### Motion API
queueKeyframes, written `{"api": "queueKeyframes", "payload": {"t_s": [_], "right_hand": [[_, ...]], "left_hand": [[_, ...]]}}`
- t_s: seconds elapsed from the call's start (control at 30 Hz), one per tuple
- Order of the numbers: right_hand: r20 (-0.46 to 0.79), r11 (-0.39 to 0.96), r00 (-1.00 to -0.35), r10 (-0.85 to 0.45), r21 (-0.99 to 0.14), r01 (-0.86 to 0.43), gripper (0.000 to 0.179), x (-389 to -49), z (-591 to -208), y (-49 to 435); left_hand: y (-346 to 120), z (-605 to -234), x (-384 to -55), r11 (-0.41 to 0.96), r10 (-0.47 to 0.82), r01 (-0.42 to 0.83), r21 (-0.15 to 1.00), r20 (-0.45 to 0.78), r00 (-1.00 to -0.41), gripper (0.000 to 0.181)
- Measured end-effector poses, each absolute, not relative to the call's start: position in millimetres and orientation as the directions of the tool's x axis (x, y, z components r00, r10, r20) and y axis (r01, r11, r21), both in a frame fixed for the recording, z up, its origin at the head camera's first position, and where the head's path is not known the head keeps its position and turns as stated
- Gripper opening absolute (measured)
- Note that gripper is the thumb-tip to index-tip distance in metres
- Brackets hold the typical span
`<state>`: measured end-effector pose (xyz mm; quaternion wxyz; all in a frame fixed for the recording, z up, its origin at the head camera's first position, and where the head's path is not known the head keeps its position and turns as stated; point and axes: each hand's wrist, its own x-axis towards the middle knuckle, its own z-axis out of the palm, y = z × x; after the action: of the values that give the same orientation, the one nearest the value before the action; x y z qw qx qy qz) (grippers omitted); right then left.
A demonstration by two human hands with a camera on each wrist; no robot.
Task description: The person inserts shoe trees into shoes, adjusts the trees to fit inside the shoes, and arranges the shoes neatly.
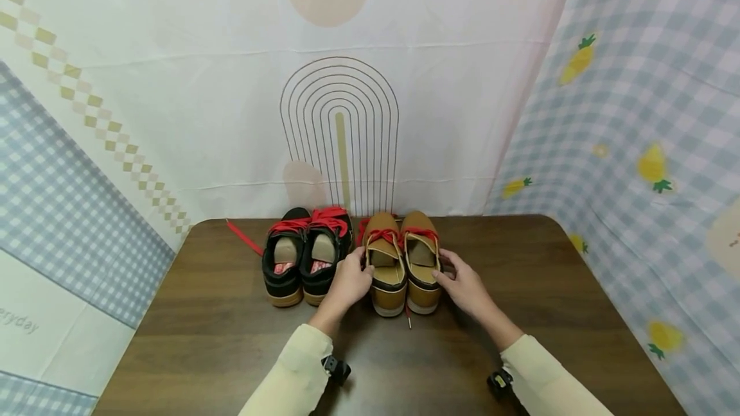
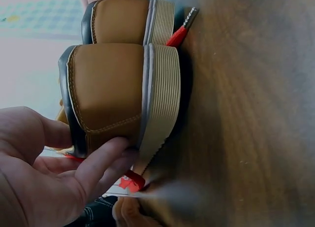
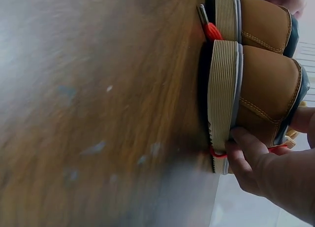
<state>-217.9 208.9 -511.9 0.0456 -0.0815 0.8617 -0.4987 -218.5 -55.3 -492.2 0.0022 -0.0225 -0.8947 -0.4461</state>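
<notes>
Two tan shoes with red laces stand side by side on the wooden table, toes toward the back wall. My left hand grips the side of the left tan shoe, thumb inside the opening and fingers along the outer wall. On the other side, my right hand holds the right tan shoe the same way, as the right wrist view also shows. A red lace end with a metal tip pokes out between the two heels. Both heels and their ribbed pale soles face me.
Just left of the tan pair stand a black shoe and its mate, with red laces and tan soles. A loose red lace trails to their left. Behind the wooden table hangs a patterned white cloth.
</notes>
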Motion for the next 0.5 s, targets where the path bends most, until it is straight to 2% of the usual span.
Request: {"api": "queueKeyframes", "payload": {"t_s": [0.23,0.5], "right_hand": [[0.002,0.494,-0.987,-0.161,-0.866,-0.083,0.056,-229,-516,202],[-0.008,0.489,-0.988,-0.154,-0.869,-0.069,0.057,-233,-517,197]], "left_hand": [[-56,-489,-232,0.633,0.027,-0.046,0.773,-0.081,-0.996,0.053],[-58,-485,-236,0.654,0.023,-0.065,0.754,-0.106,-0.994,0.053]]}}
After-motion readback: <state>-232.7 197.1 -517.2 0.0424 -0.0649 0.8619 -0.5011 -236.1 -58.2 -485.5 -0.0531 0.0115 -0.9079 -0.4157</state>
